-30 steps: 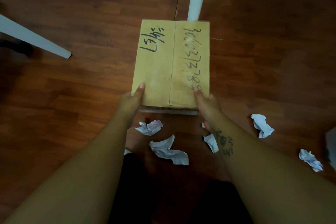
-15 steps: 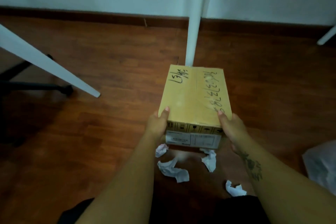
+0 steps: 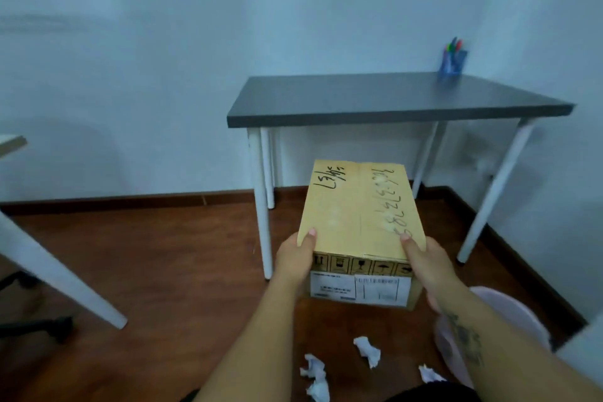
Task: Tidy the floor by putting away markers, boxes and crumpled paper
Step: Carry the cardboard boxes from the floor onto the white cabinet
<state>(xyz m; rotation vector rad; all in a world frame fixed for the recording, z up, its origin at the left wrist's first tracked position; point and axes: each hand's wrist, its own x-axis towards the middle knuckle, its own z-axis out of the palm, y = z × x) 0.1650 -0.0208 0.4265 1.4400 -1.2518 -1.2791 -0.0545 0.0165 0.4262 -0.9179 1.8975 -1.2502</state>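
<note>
Cardboard box, held off the floor in front of the dark table, is gripped at both near corners by left hand and right hand; level carriage onto it is advised.

head view, forward-down, hands close below

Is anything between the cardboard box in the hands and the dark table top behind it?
Nothing visible. The left hand and right hand hold the cardboard box before the table; the blue marker holder stands at its far right corner.
</note>
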